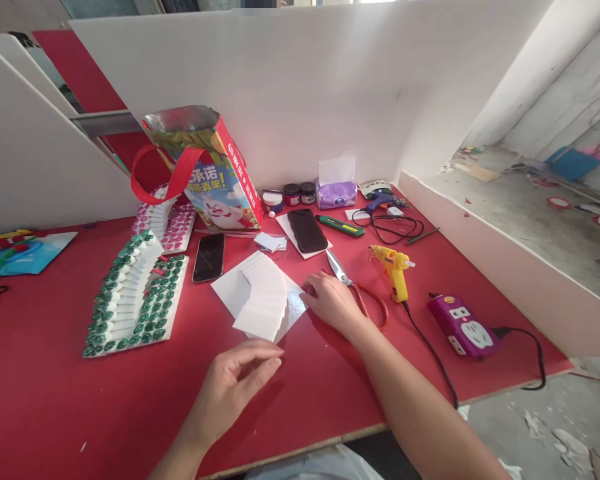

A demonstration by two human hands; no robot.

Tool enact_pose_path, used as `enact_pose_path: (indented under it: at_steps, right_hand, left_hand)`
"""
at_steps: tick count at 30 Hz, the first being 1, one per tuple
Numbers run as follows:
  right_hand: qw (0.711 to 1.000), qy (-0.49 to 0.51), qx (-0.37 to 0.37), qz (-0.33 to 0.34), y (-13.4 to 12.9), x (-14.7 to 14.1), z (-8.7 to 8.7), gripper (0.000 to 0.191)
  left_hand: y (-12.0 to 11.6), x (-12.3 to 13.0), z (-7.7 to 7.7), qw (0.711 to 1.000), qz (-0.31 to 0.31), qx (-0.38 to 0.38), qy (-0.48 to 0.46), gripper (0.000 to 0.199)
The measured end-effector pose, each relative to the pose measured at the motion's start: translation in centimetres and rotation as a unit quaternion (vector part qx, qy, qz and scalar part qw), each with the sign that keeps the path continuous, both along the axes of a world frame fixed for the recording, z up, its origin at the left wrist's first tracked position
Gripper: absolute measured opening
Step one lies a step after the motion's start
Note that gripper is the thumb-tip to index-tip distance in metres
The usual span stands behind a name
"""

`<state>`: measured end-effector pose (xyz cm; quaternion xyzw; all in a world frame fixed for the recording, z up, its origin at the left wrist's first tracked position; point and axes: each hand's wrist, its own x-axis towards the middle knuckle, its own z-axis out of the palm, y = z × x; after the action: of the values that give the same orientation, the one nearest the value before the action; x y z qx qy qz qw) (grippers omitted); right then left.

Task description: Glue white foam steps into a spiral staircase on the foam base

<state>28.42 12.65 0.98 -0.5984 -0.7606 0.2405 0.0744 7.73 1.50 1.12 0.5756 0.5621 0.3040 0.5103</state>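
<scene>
A square white card (226, 285) with a shiny right part lies on the red table. On it rests a curved, fan-shaped run of overlapping white paper strips (265, 300). My right hand (330, 298) has its fingertips drawn together at the card's right corner, next to scissors (365, 297) with red handles. My left hand (240, 381) is just in front of the fan's near edge, fingers stretched out and thumb a little apart, holding nothing. Whether its fingertips touch the paper cannot be made out.
A yellow glue gun (394, 270) and purple power strip (463, 327) stand right, with cords. Phones (307, 231), a green cutter (341, 225), tissues (336, 193) and a carton bag (225, 180) lie farther back. Left is a white piece with green rosettes (130, 300). White panels (305, 93) enclose the table.
</scene>
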Motion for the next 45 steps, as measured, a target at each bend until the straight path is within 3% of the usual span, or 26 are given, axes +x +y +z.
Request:
enact_pose_path:
  at_steps: [4,9,14,24,27,31,38,42,45]
  right_hand:
    - [1.000,0.002,-0.002,-0.004,0.1,0.0,-0.1,0.013]
    - [1.000,0.006,-0.003,-0.008,0.1,0.0,0.0,0.013]
    - [1.000,0.009,-0.004,-0.009,0.1,0.1,0.0,0.012]
    - [1.000,0.009,-0.002,-0.004,0.0,0.0,0.0,0.011]
    - [1.000,0.009,0.000,-0.004,0.1,0.0,0.0,0.012]
    - [1.000,0.009,0.000,-0.007,0.1,0.0,0.1,0.011]
    - [0.999,0.024,-0.003,-0.029,-0.4,-0.1,0.6,0.011]
    - [0.997,0.045,-0.014,-0.054,-0.4,-0.1,0.7,0.010]
    - [0.994,0.074,-0.026,-0.073,-0.3,0.1,0.7,0.009]
  left_hand:
    - [-0.4,-0.7,-1.4,0.959,-0.031,0.215,0.185,0.025]
    - [0.7,-0.1,-1.7,0.880,-0.079,0.317,0.346,0.032]
    - [0.9,0.4,-1.4,0.854,-0.109,0.291,0.417,0.040]
    - [2.0,1.9,1.1,0.818,-0.202,0.120,0.524,0.054]
    - [2.1,1.9,1.0,0.820,-0.202,0.111,0.525,0.051]
    - [1.6,1.2,-0.2,0.836,-0.168,0.172,0.494,0.034]
    - [0.6,-0.8,-2.7,0.869,-0.004,0.265,0.419,0.031]
    - [0.4,-0.4,-2.8,0.902,0.050,0.245,0.352,0.029]
    - [0.2,-0.1,-2.4,0.944,0.115,0.173,0.256,0.021]
